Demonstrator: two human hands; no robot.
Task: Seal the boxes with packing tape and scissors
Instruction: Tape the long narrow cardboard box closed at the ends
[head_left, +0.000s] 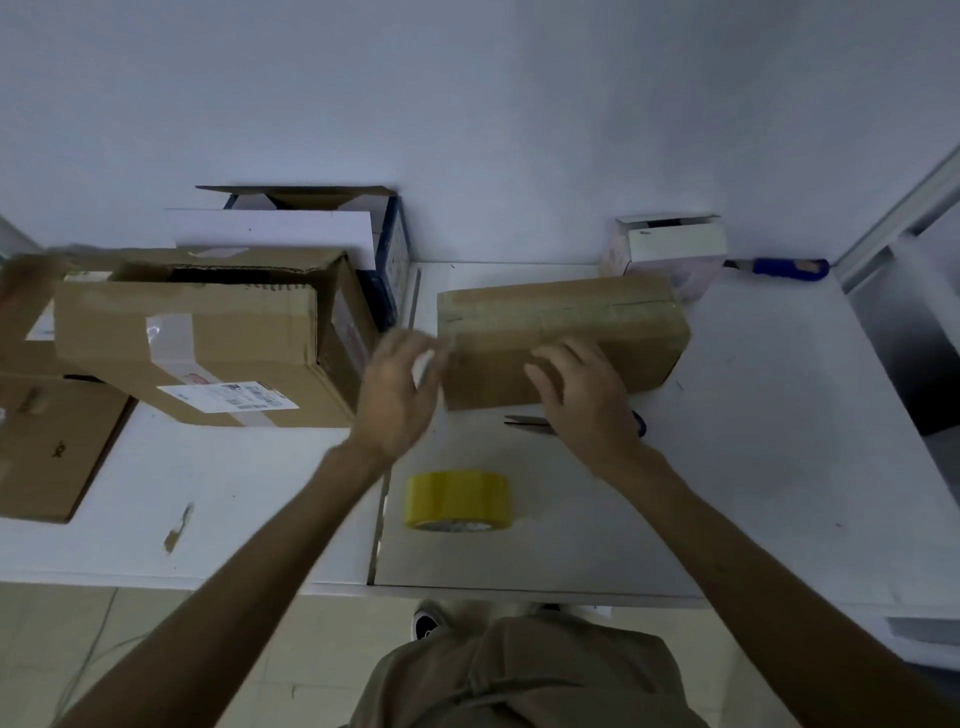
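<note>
Now the right hand (582, 395) presses spread fingers on the near face of the brown box (561, 317); the left hand (395, 395) (blurred) is loosely open at its end. Tape roll (457, 499) lies between the forearms.

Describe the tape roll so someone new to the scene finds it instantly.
On the white table, find the closed brown box under the right hand. The tape roll sits just nearer the person than that box. It is the only yellow thing among brown cartons.

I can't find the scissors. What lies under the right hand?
The scissors lie on the table beneath the right hand: blade tips show on one side, a blue handle on the other. The wrist hides their middle.
</note>
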